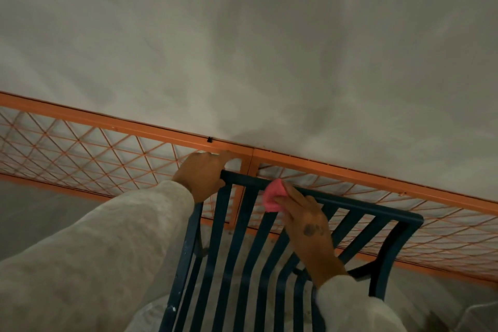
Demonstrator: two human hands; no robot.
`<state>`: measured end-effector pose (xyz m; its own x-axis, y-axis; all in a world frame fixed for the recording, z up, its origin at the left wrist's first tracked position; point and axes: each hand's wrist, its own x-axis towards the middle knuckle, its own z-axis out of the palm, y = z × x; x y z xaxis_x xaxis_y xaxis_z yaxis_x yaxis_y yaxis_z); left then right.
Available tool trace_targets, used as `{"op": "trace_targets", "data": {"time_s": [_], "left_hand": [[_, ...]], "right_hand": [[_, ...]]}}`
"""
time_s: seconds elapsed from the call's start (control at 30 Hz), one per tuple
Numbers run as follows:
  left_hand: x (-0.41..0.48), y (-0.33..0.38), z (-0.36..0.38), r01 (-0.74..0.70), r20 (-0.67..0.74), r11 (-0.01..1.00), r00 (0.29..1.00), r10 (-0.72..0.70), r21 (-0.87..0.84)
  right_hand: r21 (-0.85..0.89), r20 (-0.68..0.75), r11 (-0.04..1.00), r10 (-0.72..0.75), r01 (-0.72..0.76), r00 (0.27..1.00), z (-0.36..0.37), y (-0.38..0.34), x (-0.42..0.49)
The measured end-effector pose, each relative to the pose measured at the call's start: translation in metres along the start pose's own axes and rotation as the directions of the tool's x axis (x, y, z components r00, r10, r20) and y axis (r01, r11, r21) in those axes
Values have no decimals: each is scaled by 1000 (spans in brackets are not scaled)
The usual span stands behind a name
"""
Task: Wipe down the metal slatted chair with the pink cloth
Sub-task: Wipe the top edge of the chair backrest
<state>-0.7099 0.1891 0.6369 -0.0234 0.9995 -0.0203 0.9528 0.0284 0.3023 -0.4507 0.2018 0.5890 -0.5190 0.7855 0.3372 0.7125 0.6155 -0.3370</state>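
Observation:
A dark blue-green metal slatted chair (272, 256) fills the lower middle of the head view, its backrest top rail running from upper left to right. My left hand (200, 174) grips the left end of that top rail. My right hand (304, 219) presses a folded pink cloth (272, 195) against the top rail and the upper ends of the slats, fingers spread over the cloth. Both arms wear pale sleeves.
An orange metal frame with diamond mesh (107, 153) runs just behind the chair, from left to lower right. Beyond it lies a pale grey surface (269, 48). A black clip (209, 139) sits on the orange rail.

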Motion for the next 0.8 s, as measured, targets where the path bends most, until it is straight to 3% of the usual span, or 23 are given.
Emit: {"op": "trace_targets", "data": {"time_s": [0.13,0.2,0.27,0.37,0.43,0.57,0.8], "left_hand": [[0,-8,-6,39,56,985,998,-30,-170],[-6,-15,-8,123,42,948,992,-116,-293],[-16,-25,-11,257,53,828,962,-267,-498],[-31,-39,-7,394,141,610,896,-421,-688],[-41,-42,-3,429,166,540,869,-467,-725],[-54,-40,1,427,233,303,828,-510,-852],[-60,-39,-2,437,283,246,831,-479,-865]], "right_hand": [[34,11,978,204,-204,979,-31,37,-21],[167,49,930,323,-326,945,-46,35,-18],[331,118,839,418,-433,901,-55,26,-5],[406,159,736,528,-542,835,-50,11,19],[355,196,749,526,-559,828,-36,-6,31],[288,214,776,519,-561,828,-6,-58,54],[293,278,892,265,-345,923,35,-147,92]]}}
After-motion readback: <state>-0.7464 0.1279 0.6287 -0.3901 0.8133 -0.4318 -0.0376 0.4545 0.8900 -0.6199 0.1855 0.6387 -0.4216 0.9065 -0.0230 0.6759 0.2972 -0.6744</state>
